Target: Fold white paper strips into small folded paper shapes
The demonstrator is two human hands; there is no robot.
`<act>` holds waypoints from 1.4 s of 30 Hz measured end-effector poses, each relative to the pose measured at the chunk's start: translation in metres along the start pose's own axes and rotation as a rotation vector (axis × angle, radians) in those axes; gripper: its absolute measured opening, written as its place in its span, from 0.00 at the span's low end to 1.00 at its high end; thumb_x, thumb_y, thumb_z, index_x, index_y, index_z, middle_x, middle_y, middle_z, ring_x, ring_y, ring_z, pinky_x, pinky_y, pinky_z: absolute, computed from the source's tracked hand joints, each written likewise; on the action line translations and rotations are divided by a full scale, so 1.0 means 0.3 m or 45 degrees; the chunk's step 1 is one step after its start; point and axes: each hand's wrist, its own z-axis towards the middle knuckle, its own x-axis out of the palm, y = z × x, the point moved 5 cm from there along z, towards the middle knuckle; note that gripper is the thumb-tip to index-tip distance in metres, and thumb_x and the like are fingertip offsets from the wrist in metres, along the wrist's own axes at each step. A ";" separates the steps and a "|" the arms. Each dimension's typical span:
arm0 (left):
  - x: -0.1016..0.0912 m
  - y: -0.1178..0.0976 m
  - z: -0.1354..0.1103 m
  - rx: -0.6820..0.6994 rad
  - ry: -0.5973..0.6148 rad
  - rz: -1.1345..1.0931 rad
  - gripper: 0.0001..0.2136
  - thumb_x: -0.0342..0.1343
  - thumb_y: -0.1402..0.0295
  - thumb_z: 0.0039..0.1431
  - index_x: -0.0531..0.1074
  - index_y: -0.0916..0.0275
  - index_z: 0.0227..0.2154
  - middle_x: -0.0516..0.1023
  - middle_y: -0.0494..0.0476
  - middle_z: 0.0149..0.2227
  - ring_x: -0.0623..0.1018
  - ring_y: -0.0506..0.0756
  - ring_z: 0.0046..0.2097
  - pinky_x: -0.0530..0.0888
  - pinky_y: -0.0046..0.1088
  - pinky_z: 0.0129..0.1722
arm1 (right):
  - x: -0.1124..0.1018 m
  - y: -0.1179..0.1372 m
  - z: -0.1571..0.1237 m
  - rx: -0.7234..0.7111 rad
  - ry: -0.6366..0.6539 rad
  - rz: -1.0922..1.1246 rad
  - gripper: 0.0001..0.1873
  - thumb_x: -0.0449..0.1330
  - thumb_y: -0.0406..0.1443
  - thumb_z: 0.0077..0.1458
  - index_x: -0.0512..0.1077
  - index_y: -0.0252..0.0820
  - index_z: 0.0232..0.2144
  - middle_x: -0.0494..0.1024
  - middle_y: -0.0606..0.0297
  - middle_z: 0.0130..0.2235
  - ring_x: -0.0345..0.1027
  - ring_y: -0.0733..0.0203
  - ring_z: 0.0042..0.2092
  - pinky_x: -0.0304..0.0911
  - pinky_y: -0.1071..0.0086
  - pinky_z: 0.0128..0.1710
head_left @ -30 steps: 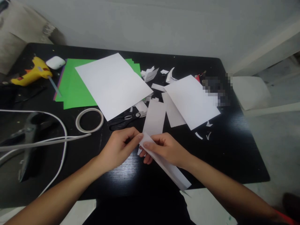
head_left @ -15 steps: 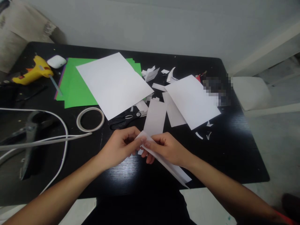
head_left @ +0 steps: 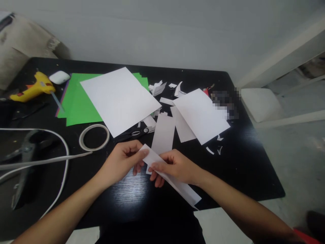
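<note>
Now that our left hand [head_left: 124,160] has shifted away from our right hand [head_left: 181,166], both pinch the folded paper strip [head_left: 184,190] near the table's [head_left: 243,179] front edge, apparently leaving more fold accessible.

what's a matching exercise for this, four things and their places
Things:
1. folded white paper strip
2. yellow plastic glue gun
3. flat white tape ring
4. bright green paper sheets

Places:
A. partly under a large white square sheet
B. black table's far left corner, beside a white rounded object
C. held by the left hand and right hand
D. just left of the black-handled scissors

Pairs: 1-C, 2-B, 3-D, 4-A
</note>
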 end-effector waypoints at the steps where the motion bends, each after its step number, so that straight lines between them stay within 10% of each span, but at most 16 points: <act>1: 0.002 0.002 0.000 -0.005 0.011 -0.010 0.15 0.60 0.60 0.66 0.72 0.64 0.26 0.74 0.47 0.19 0.73 0.46 0.19 0.71 0.18 0.18 | 0.000 -0.001 0.001 -0.005 -0.008 0.006 0.23 0.72 0.49 0.54 0.80 0.31 0.35 0.83 0.60 0.31 0.79 0.62 0.29 0.76 0.67 0.32; 32: 0.033 0.023 0.006 -0.024 0.097 -0.049 0.14 0.62 0.60 0.63 0.74 0.65 0.27 0.77 0.51 0.22 0.76 0.49 0.21 0.75 0.22 0.20 | 0.010 0.011 0.006 -0.083 -0.025 -0.029 0.23 0.70 0.51 0.55 0.79 0.33 0.36 0.82 0.62 0.31 0.79 0.63 0.29 0.75 0.69 0.32; 42: -0.041 0.006 -0.002 -0.024 -0.150 -0.134 0.12 0.65 0.66 0.60 0.74 0.64 0.23 0.76 0.50 0.18 0.73 0.48 0.17 0.71 0.20 0.16 | 0.013 0.016 -0.006 -0.021 0.075 -0.003 0.24 0.70 0.49 0.55 0.79 0.31 0.38 0.83 0.60 0.31 0.79 0.63 0.29 0.75 0.69 0.32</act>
